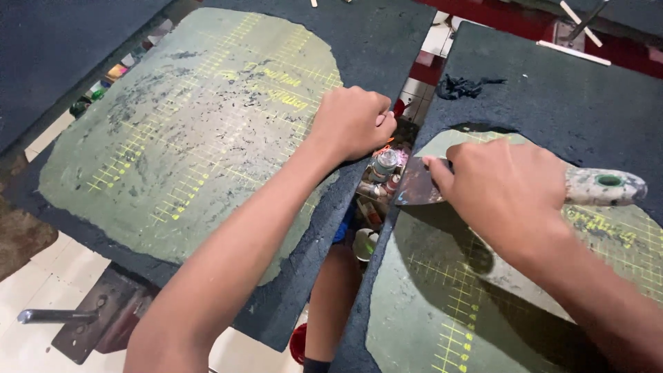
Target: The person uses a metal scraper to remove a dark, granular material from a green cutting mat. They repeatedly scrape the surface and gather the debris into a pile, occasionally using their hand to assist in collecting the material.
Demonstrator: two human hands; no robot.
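a: start near. what sits closest?

b: near left, a dark metal bracket with a grey steel rod (52, 316) stands on the pale tiled floor (27, 290). near right lies the right-hand dark board with a worn green centre and yellow grid lines (442, 311).

a: and the hands?

b: the right hand (507, 190) is closed around a paint-crusted scraper with a wide rusty metal blade (418, 183), forefinger pressed on the blade. the blade lies flat at that board's left edge, and its stained handle sticks out to the right past the hand. the left hand (352, 121) is curled into a fist on the right edge of the left-hand dark board with the same green, gridded centre (193, 138); i cannot tell whether it holds anything.

a: which step is this?

b: i judge it is scraping the coating at the board's edge, with the left fist bracing. the next stroke calls for a low blade angle and steady pressure, so the blade does not slip into the gap.

a: any containers?

b: in the gap between the boards, below, small bottles and jars (380, 176) stand crowded; a white cup (364, 243) sits nearer. their contents are not readable from here.

a: farther off?

b: a clump of dark scrapings (463, 86) lies on the far part of the right board, and pale wooden sticks (573, 52) lie beyond.
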